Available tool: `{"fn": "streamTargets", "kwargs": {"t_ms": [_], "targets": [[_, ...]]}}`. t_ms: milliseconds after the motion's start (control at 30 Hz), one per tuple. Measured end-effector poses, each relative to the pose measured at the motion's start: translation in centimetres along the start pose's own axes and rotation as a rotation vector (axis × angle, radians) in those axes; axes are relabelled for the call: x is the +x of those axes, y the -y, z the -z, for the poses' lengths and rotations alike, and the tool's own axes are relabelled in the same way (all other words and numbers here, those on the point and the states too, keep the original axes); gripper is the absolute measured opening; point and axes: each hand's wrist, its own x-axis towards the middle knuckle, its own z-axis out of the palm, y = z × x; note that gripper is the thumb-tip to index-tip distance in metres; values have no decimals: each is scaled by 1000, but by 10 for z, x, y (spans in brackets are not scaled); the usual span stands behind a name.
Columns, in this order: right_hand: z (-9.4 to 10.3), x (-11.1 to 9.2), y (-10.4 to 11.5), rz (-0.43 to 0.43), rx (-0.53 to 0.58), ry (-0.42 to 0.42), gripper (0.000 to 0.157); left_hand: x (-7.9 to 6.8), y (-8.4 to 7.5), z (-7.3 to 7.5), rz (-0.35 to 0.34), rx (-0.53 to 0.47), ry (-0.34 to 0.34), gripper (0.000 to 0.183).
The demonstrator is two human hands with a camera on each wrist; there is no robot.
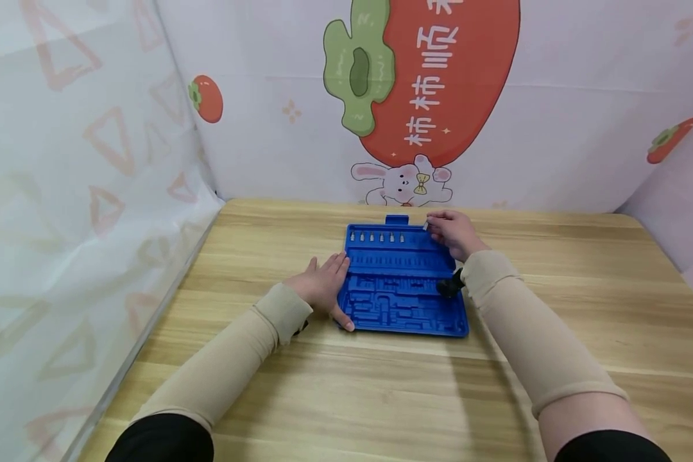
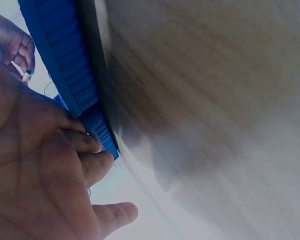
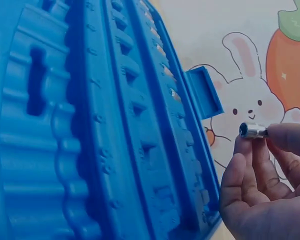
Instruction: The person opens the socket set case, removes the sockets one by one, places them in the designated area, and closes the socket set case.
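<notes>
A blue plastic tool case (image 1: 404,308) lies opened flat on the table, its moulded slots showing. Along its far row stand several small silver sockets (image 1: 382,237), at the left part of that row. My right hand (image 1: 453,234) is over the case's far right corner and pinches a small silver socket (image 3: 252,130) between thumb and fingers, its hollow end facing the case in the right wrist view. At the case's left side, my left hand (image 1: 322,283) rests with fingers extended against the edge, thumb by the near left corner. In the left wrist view its palm and fingers (image 2: 97,167) touch the blue side wall.
The case stands on a wood-grain table (image 1: 346,391). A blue latch tab (image 1: 396,219) juts from the far edge. Behind the table hangs a printed backdrop (image 1: 265,147), and a white patterned sheet (image 1: 92,212) drops along the left side.
</notes>
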Motion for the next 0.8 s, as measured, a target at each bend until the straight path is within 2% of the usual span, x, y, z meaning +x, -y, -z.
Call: {"fn": "streamTargets", "kwargs": {"t_ms": [267, 800], "targets": [[20, -8, 2, 9, -1, -5, 48, 2, 2, -3, -15, -16, -10, 146], [67, -6, -14, 50, -55, 35, 49, 1, 5, -1, -27, -34, -1, 146]]}}
